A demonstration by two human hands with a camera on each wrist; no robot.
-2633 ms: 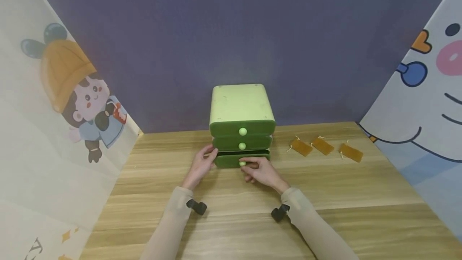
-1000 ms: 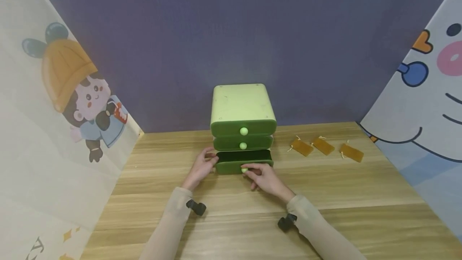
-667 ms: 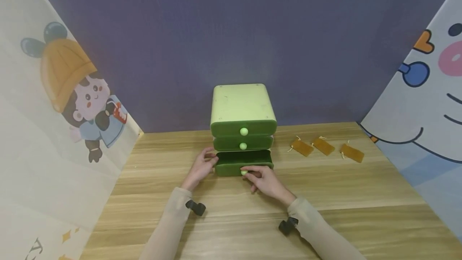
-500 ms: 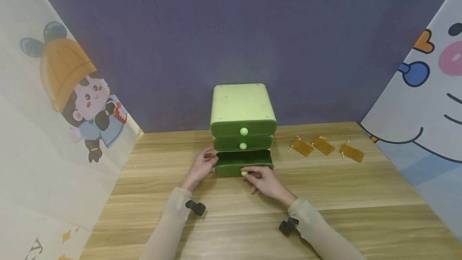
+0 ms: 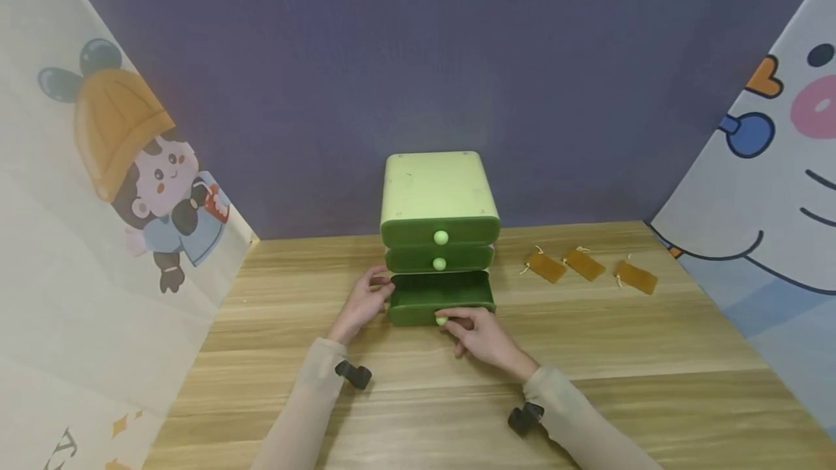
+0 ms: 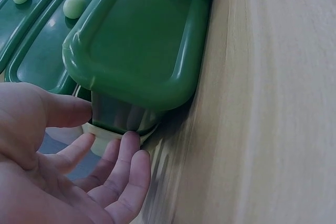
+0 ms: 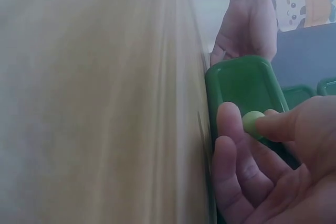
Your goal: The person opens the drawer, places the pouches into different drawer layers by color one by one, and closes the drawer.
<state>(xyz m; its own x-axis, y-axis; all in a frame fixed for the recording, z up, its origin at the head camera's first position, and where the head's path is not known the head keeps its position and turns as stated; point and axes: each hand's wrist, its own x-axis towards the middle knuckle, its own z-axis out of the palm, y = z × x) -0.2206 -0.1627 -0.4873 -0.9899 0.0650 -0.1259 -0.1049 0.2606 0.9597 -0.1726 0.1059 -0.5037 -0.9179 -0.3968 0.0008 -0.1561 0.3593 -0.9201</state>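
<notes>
A small light-green cabinet (image 5: 434, 183) with three dark-green drawers stands against the back wall. Its bottom drawer (image 5: 411, 316) is pulled well out, and its inside looks bare. My right hand (image 5: 486, 339) pinches that drawer's round knob (image 7: 252, 123) between thumb and fingers. At the cabinet's left side is my left hand (image 5: 362, 304), fingers loosely bent. The left wrist view puts its thumb (image 6: 71, 109) by the drawer's side and its fingertips at the cabinet's pale lower edge. The middle drawer (image 5: 408, 259) and top drawer (image 5: 411, 231) are closed.
Three flat orange-brown pouches (image 5: 584, 265) with pale drawstrings lie on the wooden table (image 5: 424, 412), right of the cabinet. A dark blue-grey wall (image 5: 431, 56) rises behind. Printed white panels (image 5: 65, 238) flank both sides.
The bottom drawer has slid out toward me from nearly closed, my right hand moving back with its knob. My left hand has stayed at the cabinet's left side.
</notes>
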